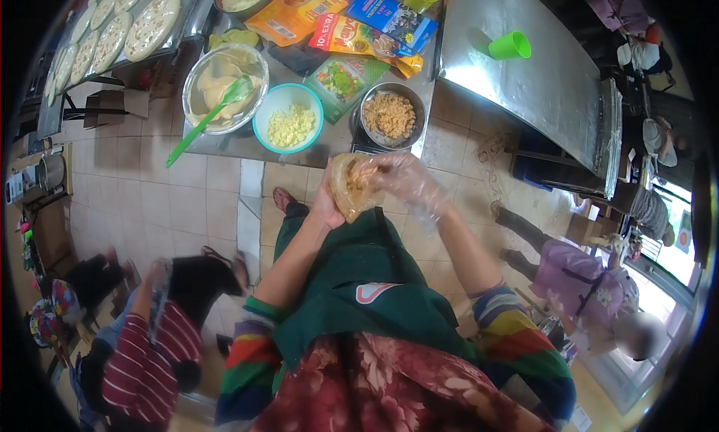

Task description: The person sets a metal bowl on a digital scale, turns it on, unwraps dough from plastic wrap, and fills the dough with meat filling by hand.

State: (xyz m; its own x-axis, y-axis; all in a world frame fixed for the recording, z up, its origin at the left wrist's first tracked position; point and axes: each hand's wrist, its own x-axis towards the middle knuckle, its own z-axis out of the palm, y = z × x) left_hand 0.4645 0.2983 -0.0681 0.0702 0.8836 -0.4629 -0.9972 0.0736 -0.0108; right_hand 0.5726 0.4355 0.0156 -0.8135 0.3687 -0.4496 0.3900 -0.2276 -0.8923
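My left hand (326, 207) is bare and curls around a tan, floppy, flatbread-like piece (350, 201) with brown bits on it. Over that piece, my right hand (408, 179) wears a clear plastic glove, its fingers drawn together at the upper surface; what they pinch is hidden. Just beyond is a metal bowl (422, 125) of brown crumbly filling (389, 115), sitting on what looks like a scale. To its left stand a turquoise bowl (258, 134) of pale yellow chopped bits (290, 126) and a steel bowl (186, 95) of creamy mixture with a green spatula (196, 128).
Food packets (352, 38) lie behind the bowls. A tray of topped dough rounds (152, 29) is at far left. A green cup (510, 47) lies tipped on the right steel table (539, 80). People stand close by at lower left (153, 349) and right (580, 278).
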